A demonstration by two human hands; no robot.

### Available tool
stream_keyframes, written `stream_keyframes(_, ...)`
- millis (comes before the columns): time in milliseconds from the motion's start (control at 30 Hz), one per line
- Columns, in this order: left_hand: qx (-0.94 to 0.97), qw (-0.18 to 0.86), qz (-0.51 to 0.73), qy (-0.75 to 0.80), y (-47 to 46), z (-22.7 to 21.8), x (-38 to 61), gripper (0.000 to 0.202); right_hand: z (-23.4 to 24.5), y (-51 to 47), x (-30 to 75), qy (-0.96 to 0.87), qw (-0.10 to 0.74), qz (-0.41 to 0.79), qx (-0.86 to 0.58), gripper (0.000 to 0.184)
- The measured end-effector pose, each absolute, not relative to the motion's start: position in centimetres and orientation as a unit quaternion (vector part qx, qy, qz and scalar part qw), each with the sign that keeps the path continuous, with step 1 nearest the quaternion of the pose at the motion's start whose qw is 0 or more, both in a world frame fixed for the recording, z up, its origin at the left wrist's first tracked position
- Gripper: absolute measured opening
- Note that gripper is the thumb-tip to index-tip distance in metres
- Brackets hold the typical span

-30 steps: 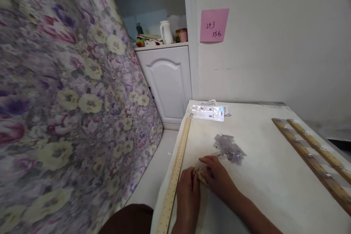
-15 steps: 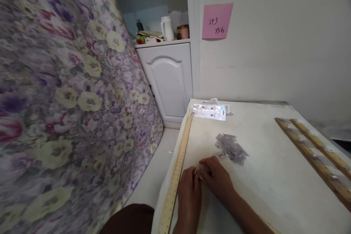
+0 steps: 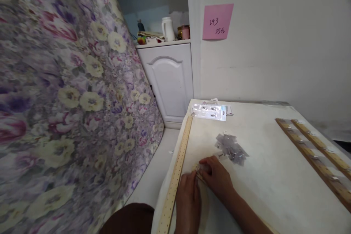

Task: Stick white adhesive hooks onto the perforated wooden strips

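My left hand [image 3: 188,192] rests at the front of the white-covered table, fingers together at the edge of a little cluster of small pale pieces [image 3: 196,167]. From the other side my right hand [image 3: 218,175] reaches in, thumb and forefinger closed at the same cluster. What exactly either hand pinches is hidden by the fingers. Just left of my hands lies a long pale strip with rows of small holes [image 3: 178,168]. Beyond my right hand is a heap of grey translucent pieces with shiny metal bits [image 3: 231,148].
Clear plastic packaging with metal clips inside [image 3: 208,112] lies at the table's far left corner. Two wooden strips carrying grey pieces and metal bits [image 3: 315,142] lie along the right side. A floral curtain [image 3: 82,98] hangs on the left, beside a white cabinet [image 3: 170,80].
My left hand has drawn slightly back and down, and more of the pale cluster shows between my hands. My right hand has barely moved.
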State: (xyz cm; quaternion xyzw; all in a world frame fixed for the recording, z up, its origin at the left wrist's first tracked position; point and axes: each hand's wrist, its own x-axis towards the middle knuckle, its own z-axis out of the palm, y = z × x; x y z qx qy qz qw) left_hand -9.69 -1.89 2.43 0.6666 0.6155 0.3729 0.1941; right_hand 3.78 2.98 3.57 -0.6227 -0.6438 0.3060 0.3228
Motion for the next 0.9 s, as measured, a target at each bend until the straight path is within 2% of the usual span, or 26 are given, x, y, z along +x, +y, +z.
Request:
stream_keyframes(433,0.676,0.184,0.339,0.628,-1.9,3.0,-9.8,0.029,3.5,3.3,3.9,-0.638,0.315,0.323,-0.623,0.024)
stream_keyframes(667,0.678,0.174,0.357,0.619,-1.8,2.7,-9.9,0.03,2.8,3.1,3.8,-0.644,0.354,0.321,-0.598,0.027)
stream_keyframes(900,0.676,0.174,0.376,0.609,-1.7,2.3,-10.2,0.031,2.4,2.2,3.9,-0.676,0.391,0.236,-0.578,0.031)
